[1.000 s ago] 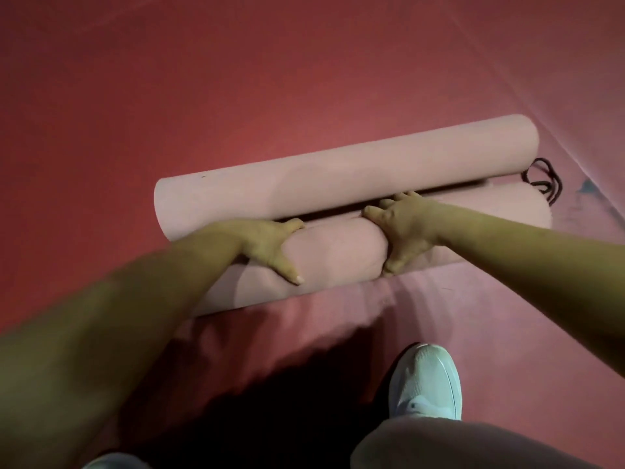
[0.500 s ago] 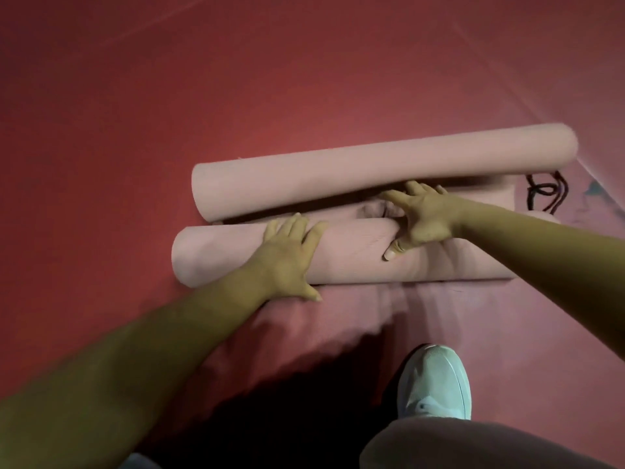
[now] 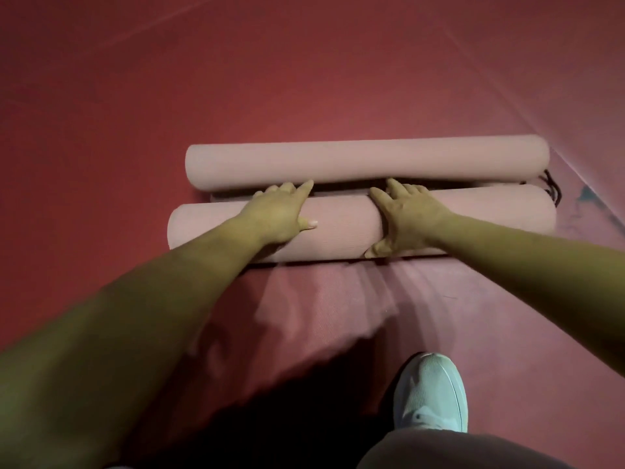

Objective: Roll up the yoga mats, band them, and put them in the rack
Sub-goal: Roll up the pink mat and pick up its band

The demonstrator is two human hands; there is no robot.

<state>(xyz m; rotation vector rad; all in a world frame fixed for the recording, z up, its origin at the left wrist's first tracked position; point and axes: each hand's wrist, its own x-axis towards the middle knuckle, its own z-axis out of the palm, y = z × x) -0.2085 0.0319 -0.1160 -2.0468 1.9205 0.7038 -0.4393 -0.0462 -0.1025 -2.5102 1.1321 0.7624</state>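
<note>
On the red floor [image 3: 101, 164], the near rolled pink foam yoga mat [image 3: 341, 235] lies just beside a second rolled pink mat [image 3: 365, 160] beyond it. The left hand [image 3: 280, 214] lies flat across the near roll, fingers straight and close together. The right hand [image 3: 409, 214] presses it with fingers spread and thumb down the near side. Black cords [image 3: 551, 189] sit at the rolls' right ends. A white shoe [image 3: 431, 394] stands nearer.
</note>
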